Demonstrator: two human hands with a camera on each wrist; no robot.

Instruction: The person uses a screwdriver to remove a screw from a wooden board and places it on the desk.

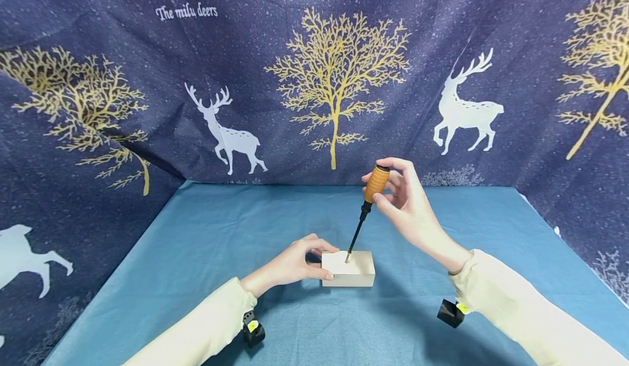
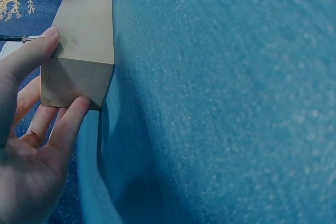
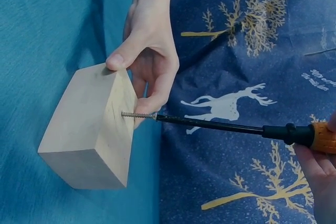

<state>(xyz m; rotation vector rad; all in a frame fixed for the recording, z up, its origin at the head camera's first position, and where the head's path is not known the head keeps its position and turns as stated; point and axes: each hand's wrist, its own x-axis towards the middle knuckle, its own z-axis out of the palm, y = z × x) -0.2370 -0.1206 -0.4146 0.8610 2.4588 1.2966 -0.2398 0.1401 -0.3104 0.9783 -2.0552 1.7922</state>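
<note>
A pale wooden block lies on the blue cloth, its left end gripped between thumb and fingers of my left hand. From its top face stands a screw, tilted slightly, with much of its thread showing above the wood. The black shaft of a screwdriver meets the screw head. My right hand holds the orange handle between thumb and fingers, one finger over its black end cap. In the left wrist view the block hides most of the screw.
Blue cloth covers the table all round the block. Behind it hangs a dark blue curtain printed with deer and trees. A black wrist camera is strapped to the left wrist, another black camera to the right.
</note>
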